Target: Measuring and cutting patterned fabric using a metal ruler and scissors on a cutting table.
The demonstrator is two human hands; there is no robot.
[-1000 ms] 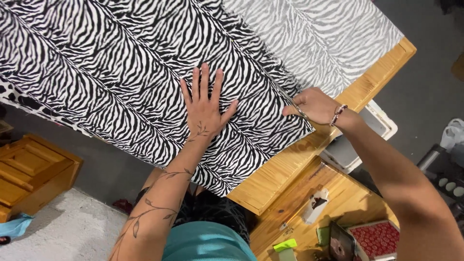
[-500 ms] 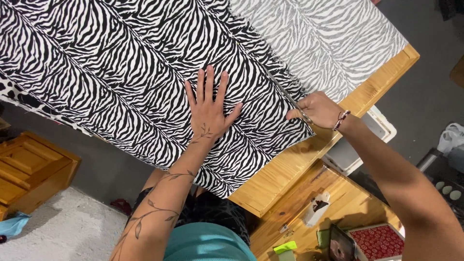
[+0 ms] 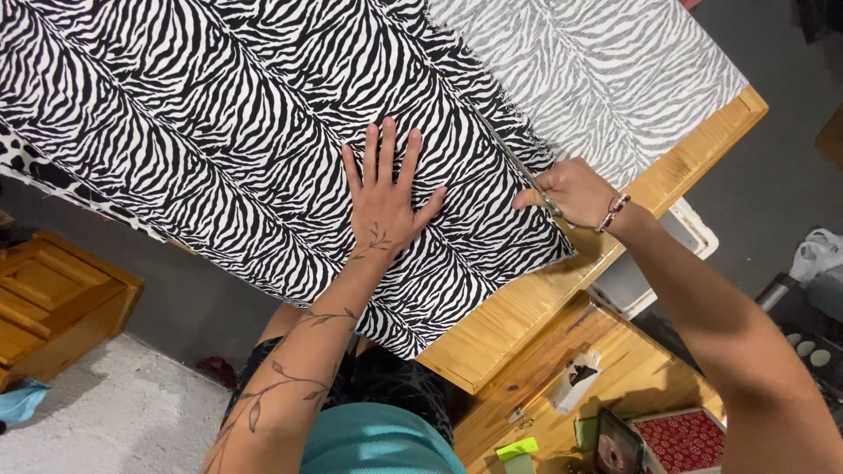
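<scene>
Zebra-print fabric (image 3: 219,123) — one left hand (image 3: 384,200), one right hand (image 3: 571,189), one scissors (image 3: 527,173).

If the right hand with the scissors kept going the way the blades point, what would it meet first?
Only more zebra-print fabric: the right hand aims the scissors up the cloth's frayed edge. Nothing else seems to lie in that line, as far as the picture shows.

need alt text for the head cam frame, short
A person's left hand lies flat, fingers spread, on zebra-print fabric covering a wooden table, while the right hand works scissors along the fabric's edge. A lower wooden surface at bottom right carries small items.
</scene>
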